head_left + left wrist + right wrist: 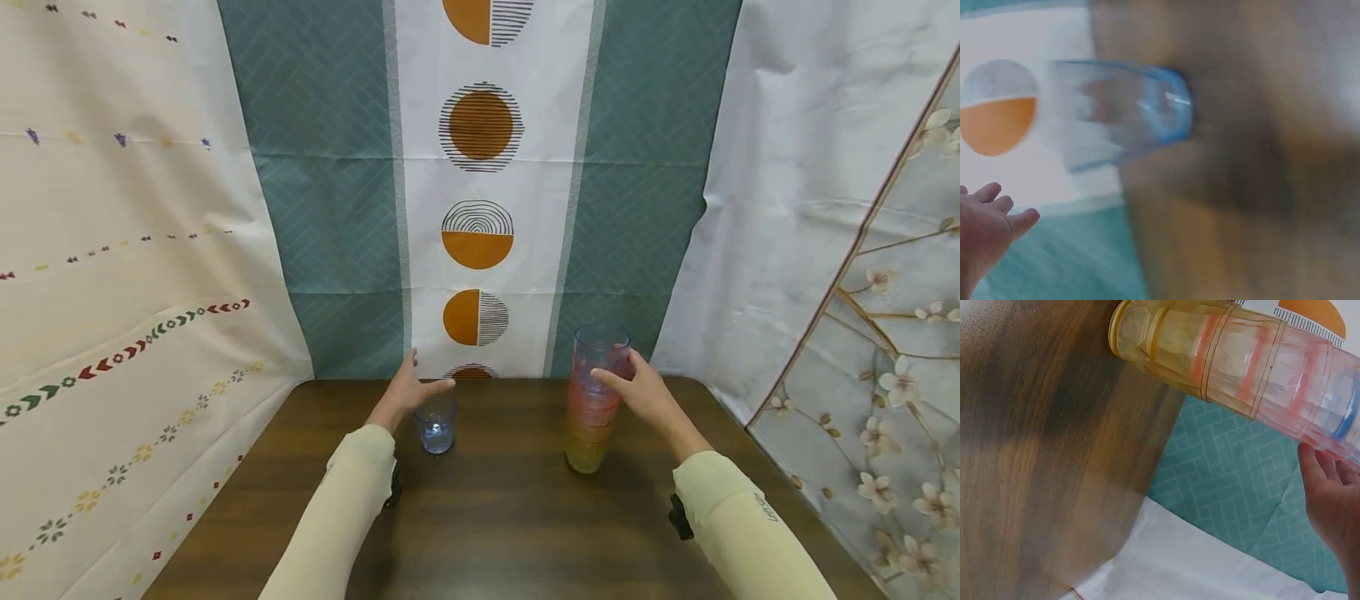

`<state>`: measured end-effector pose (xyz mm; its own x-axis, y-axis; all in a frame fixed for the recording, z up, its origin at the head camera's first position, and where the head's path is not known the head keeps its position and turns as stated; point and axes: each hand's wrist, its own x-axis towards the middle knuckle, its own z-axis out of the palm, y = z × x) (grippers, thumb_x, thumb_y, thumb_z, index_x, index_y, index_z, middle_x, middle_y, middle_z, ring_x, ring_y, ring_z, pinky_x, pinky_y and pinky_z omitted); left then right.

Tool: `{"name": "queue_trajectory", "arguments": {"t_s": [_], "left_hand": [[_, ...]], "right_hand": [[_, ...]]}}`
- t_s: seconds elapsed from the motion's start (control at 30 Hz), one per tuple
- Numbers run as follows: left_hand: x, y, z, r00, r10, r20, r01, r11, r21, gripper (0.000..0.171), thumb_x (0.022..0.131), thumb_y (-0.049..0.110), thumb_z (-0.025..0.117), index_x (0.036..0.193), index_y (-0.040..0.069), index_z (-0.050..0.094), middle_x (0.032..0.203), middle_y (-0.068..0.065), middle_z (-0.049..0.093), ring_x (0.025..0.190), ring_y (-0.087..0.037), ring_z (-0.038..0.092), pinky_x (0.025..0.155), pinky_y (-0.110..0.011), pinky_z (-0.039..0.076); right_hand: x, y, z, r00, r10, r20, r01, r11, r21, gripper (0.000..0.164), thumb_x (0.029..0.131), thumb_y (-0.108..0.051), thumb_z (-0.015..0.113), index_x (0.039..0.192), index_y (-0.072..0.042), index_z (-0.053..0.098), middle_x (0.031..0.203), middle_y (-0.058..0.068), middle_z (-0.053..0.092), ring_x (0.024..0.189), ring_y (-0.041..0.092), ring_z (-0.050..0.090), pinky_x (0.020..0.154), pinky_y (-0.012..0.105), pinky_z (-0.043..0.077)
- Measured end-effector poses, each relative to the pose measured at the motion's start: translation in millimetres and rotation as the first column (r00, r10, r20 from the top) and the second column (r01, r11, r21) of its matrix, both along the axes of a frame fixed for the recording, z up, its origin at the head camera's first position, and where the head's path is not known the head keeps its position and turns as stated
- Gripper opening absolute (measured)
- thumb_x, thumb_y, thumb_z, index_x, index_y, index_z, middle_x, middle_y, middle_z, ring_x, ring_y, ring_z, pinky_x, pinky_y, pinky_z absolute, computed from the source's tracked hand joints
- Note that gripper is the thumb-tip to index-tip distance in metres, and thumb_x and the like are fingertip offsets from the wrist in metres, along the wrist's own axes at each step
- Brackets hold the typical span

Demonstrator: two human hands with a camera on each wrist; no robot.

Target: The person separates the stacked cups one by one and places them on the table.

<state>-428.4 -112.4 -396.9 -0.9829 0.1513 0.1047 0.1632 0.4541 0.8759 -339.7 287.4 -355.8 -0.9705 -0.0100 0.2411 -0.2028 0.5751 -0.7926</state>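
A clear, bluish tumbler stands upright on the wooden table at centre left. My left hand is beside its upper part, thumb spread from the fingers. In the left wrist view, a gap shows between the hand and the blurred tumbler. On the right rises a tall stack of nested see-through tumblers, yellow below, pink in the middle, blue on top. My right hand is at the stack's upper part, its thumb overlapping the side. The right wrist view has its fingertips right at the pink section's edge.
The dark wooden table ends at a patterned cloth backdrop just behind the tumblers. Printed cloths hang along the left and right sides. Bare tabletop lies between the single tumbler and the stack.
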Motion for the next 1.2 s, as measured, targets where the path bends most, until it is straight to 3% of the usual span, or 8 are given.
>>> {"name": "queue_trajectory", "arguments": {"t_s": [0.17, 0.3, 0.43, 0.6, 0.83, 1.03, 1.2], "left_hand": [[-2.6, 33.9, 43.0, 0.997, -0.051, -0.056, 0.052, 0.999, 0.004, 0.115, 0.081, 0.049, 0.080, 0.160, 0.014, 0.005, 0.163, -0.015, 0.016, 0.147, -0.037, 0.020, 0.115, -0.056, 0.022], [2.0, 64.5, 63.2, 0.991, -0.120, -0.061, 0.123, 0.992, 0.035, 0.112, 0.080, 0.047, 0.081, 0.160, 0.019, 0.008, 0.162, -0.012, 0.020, 0.146, -0.034, 0.024, 0.115, -0.054, 0.025], [8.2, 94.4, 76.4, 0.978, -0.191, -0.080, 0.191, 0.982, -0.004, 0.108, 0.082, 0.047, 0.079, 0.160, 0.019, 0.012, 0.162, -0.007, 0.023, 0.146, -0.030, 0.027, 0.114, -0.051, 0.029], [14.9, 129.7, 82.6, 0.968, -0.240, -0.069, 0.238, 0.970, -0.040, 0.106, 0.081, 0.050, 0.079, 0.160, 0.020, 0.015, 0.162, -0.005, 0.026, 0.145, -0.029, 0.029, 0.112, -0.051, 0.032], [22.0, 171.6, 78.1, 0.962, -0.267, -0.049, 0.265, 0.963, -0.053, 0.104, 0.078, 0.053, 0.080, 0.159, 0.020, 0.023, 0.158, -0.006, 0.035, 0.141, -0.031, 0.037, 0.110, -0.054, 0.035], [28.3, 194.8, 72.0, 0.944, -0.329, -0.041, 0.327, 0.944, -0.034, 0.100, 0.081, 0.052, 0.078, 0.158, 0.018, 0.024, 0.157, -0.007, 0.037, 0.141, -0.030, 0.037, 0.110, -0.051, 0.036], [32.3, 204.9, 72.7, 0.949, -0.311, -0.041, 0.311, 0.950, -0.016, 0.095, 0.081, 0.050, 0.079, 0.155, 0.016, 0.031, 0.153, -0.006, 0.043, 0.138, -0.029, 0.042, 0.108, -0.048, 0.040]], "right_hand": [[-1.0, 3.4, 2.4, 1.000, 0.006, 0.008, -0.006, 1.000, 0.013, 0.090, 0.095, -0.049, 0.063, 0.154, 0.004, 0.021, 0.144, 0.030, 0.043, 0.132, 0.045, 0.043, 0.107, 0.059, 0.036], [0.3, 5.1, 0.8, 1.000, 0.005, 0.013, -0.006, 1.000, 0.023, 0.091, 0.093, -0.048, 0.066, 0.154, 0.004, 0.021, 0.144, 0.031, 0.043, 0.131, 0.046, 0.043, 0.107, 0.059, 0.036], [1.1, 6.8, 0.7, 1.000, 0.018, 0.007, -0.018, 1.000, 0.013, 0.090, 0.093, -0.044, 0.069, 0.153, 0.004, 0.022, 0.142, 0.031, 0.045, 0.129, 0.045, 0.045, 0.106, 0.059, 0.038], [-0.5, 7.7, -0.1, 0.999, 0.039, 0.003, -0.039, 0.999, -0.002, 0.091, 0.092, -0.040, 0.070, 0.154, 0.003, 0.021, 0.141, 0.031, 0.046, 0.127, 0.045, 0.047, 0.104, 0.058, 0.040], [-1.6, 6.0, -1.9, 0.999, 0.046, 0.014, -0.046, 0.999, 0.002, 0.090, 0.092, -0.041, 0.071, 0.154, 0.002, 0.023, 0.141, 0.030, 0.047, 0.128, 0.045, 0.047, 0.104, 0.059, 0.040], [2.5, 7.1, -4.3, 0.999, 0.051, -0.003, -0.051, 0.999, 0.007, 0.080, 0.092, -0.038, 0.071, 0.149, 0.003, 0.032, 0.135, 0.028, 0.053, 0.121, 0.043, 0.053, 0.100, 0.057, 0.044], [0.1, 6.5, -5.0, 0.997, 0.073, -0.014, -0.073, 0.997, 0.011, 0.079, 0.093, -0.039, 0.070, 0.149, 0.002, 0.033, 0.135, 0.027, 0.054, 0.122, 0.042, 0.053, 0.101, 0.055, 0.045]]}}
